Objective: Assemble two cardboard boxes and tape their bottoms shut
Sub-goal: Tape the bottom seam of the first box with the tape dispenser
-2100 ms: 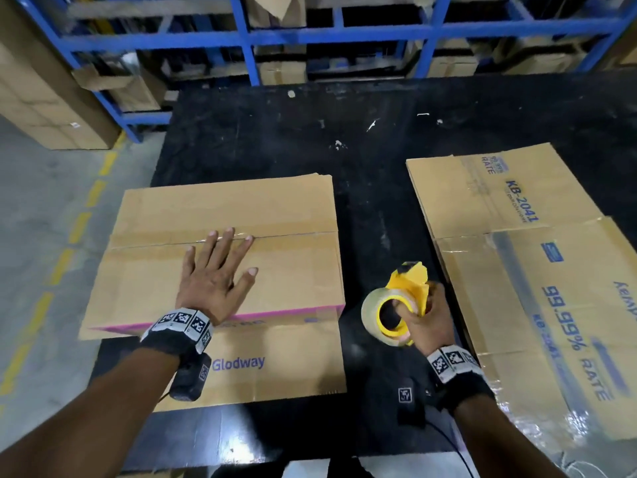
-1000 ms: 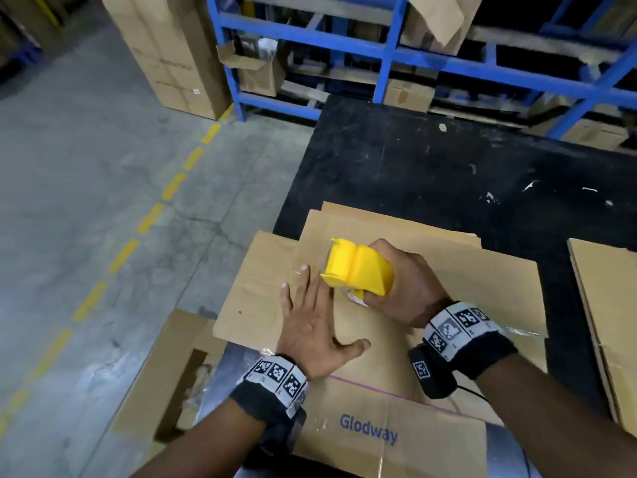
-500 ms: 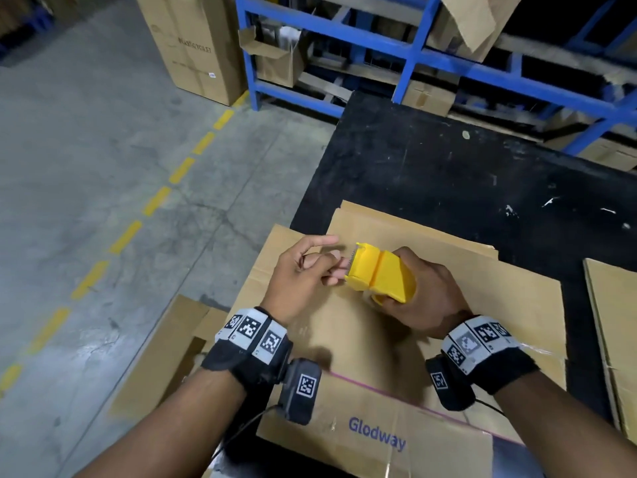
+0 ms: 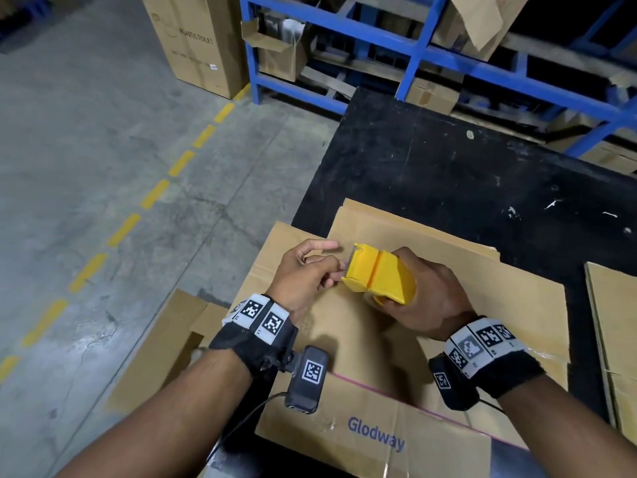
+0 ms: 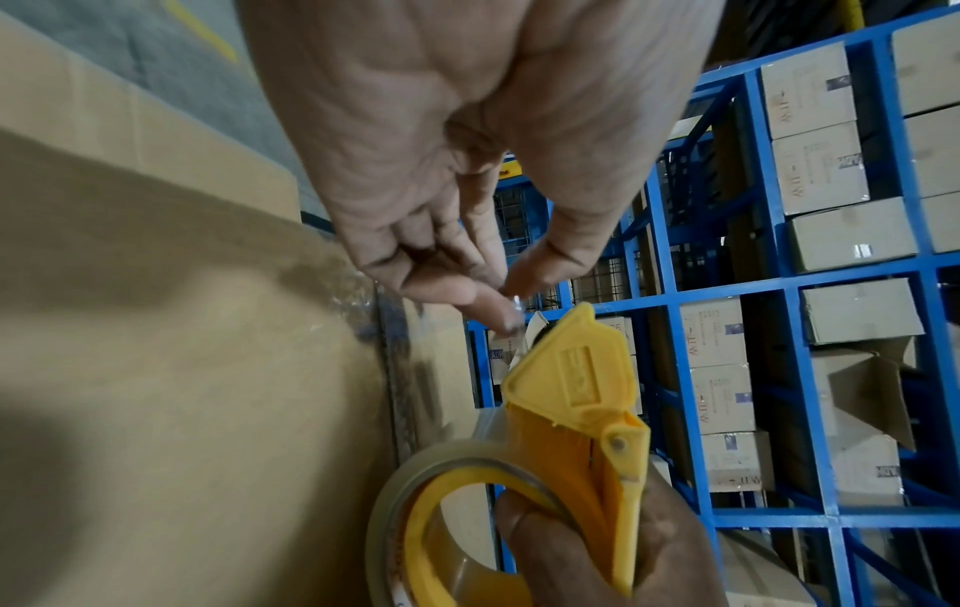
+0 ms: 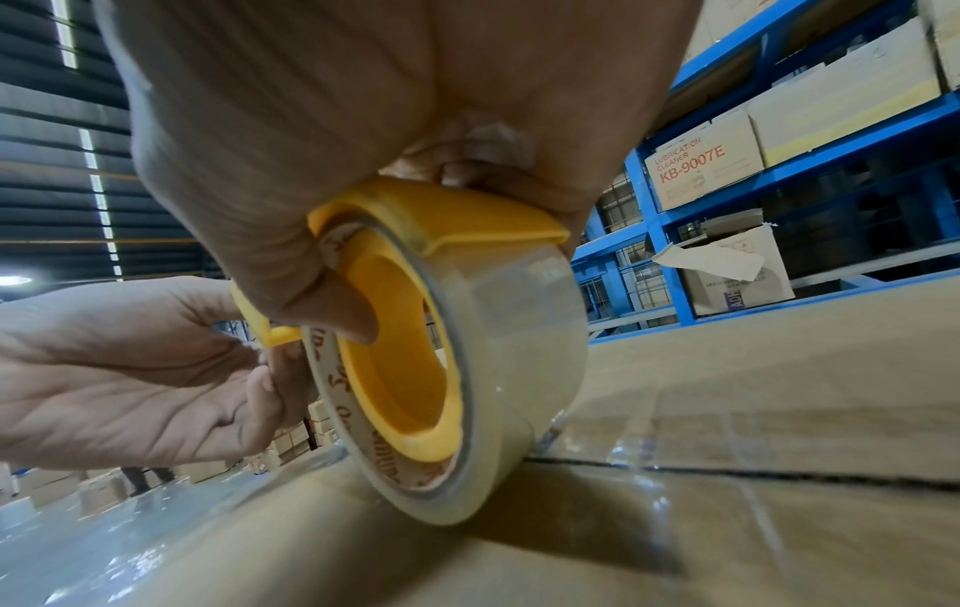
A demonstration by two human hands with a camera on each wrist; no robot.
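Note:
A flattened brown "Glodway" cardboard box (image 4: 499, 305) lies on the black table (image 4: 448, 174), overhanging its left edge. Over it, my right hand (image 4: 427, 298) grips a yellow tape dispenser (image 4: 379, 277), thumb inside the core of the clear tape roll (image 6: 499, 369). The roll's lower edge touches the cardboard beside a taped seam (image 6: 727, 472). My left hand (image 4: 332, 267) pinches the loose tape end (image 5: 514, 304) at the dispenser's serrated blade, thumb and fingers together (image 5: 499, 295). A second flattened box (image 4: 613, 339) lies at the table's right edge.
Blue shelving (image 4: 431, 53) loaded with cartons stands behind the table. A tall carton (image 4: 193, 39) stands on the concrete floor at the left. More cardboard (image 4: 165, 346) lies on the floor beside the table's left edge. A dashed yellow line (image 4: 155, 194) crosses the floor.
My right hand carried the dispenser from mid-table over the left box. My left hand lifted off the cardboard and took the tape end at the blade. The view turned left.

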